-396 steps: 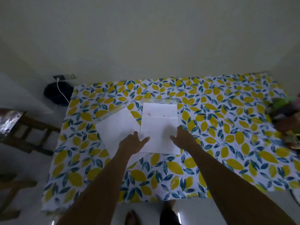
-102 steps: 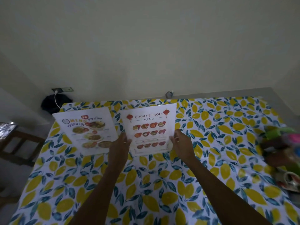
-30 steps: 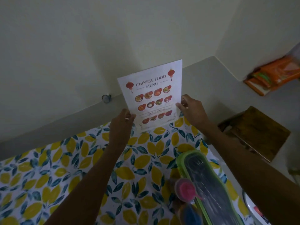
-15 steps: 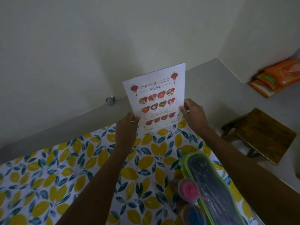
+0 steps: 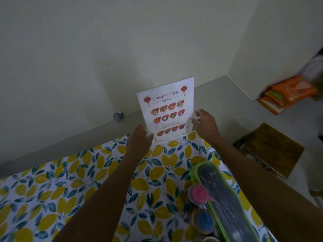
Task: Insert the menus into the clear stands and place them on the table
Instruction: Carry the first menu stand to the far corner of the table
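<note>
The Chinese food menu (image 5: 167, 110), a white sheet with red lanterns and dish pictures inside a clear stand, stands upright at the far edge of the table (image 5: 78, 186), which is covered by a lemon-print cloth. My left hand (image 5: 139, 142) grips the stand's lower left corner. My right hand (image 5: 203, 124) pinches its lower right edge. The stand's base seems to touch the cloth at the table's far edge. The other menu is out of view.
A green-lidded clear container (image 5: 222, 194) lies at the near right, with a pink-lidded jar (image 5: 198, 193) and a blue-lidded jar (image 5: 203, 221) beside it. Right of the table stands a wooden stool (image 5: 269, 149). Orange packets (image 5: 286, 94) lie on the floor.
Both hands have lowered the menu stand from the air toward the far right edge of the table over the last second. Before that it stood beside the other menu further left.
</note>
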Demonstrator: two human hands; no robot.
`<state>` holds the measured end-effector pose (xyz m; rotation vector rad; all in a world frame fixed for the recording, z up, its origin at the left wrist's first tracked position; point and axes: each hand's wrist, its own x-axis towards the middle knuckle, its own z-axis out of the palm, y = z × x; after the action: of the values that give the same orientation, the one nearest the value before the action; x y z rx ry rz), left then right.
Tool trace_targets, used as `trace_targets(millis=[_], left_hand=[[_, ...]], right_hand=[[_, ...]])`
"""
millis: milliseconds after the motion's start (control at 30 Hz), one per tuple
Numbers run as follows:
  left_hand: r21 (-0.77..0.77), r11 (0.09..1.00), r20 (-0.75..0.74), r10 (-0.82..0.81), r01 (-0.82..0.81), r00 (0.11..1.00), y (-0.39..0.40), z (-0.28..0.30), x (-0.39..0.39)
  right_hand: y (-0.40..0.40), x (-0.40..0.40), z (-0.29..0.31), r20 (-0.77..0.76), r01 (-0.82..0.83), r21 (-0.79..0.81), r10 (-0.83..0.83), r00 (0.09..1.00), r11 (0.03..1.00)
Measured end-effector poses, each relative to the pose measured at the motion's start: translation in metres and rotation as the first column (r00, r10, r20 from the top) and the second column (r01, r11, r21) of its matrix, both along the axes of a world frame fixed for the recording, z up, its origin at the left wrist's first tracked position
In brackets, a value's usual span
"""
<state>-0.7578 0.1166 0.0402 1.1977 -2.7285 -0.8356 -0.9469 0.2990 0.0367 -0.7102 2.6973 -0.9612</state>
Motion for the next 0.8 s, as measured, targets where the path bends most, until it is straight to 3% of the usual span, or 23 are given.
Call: trace_targets(millis=[133, 233, 400, 533, 800], left_hand=[[-0.302, 0.948, 0.120, -0.070, 0.103, 0.990, 0.002, 0.015, 0.031], [-0.416, 0.895, 0.144, -0.106, 0.157, 0.984, -0.001, 0.032, 0.063], [-0.468, 0.867, 0.121, -0.129, 0.171, 0.984, -0.006, 0.060, 0.138], [-0.542, 0.825, 0.120, -0.111, 0.159, 0.987, -0.010, 0.075, 0.219], [-0.544, 0.838, 0.083, 0.005, 0.041, 0.997, -0.018, 0.081, 0.426]], right_hand=[[0.008, 0.025, 0.029, -0.126, -0.095, 0.136, 0.112, 0.986, 0.986], [0.008, 0.057, 0.053, -0.179, -0.152, 0.255, 0.202, 0.963, 0.955], [-0.010, 0.133, 0.087, -0.293, -0.254, 0.409, 0.389, 0.873, 0.876], [-0.034, 0.215, 0.103, -0.328, -0.306, 0.433, 0.465, 0.822, 0.848], [-0.080, 0.416, 0.110, -0.323, -0.449, 0.446, 0.607, 0.726, 0.774]])
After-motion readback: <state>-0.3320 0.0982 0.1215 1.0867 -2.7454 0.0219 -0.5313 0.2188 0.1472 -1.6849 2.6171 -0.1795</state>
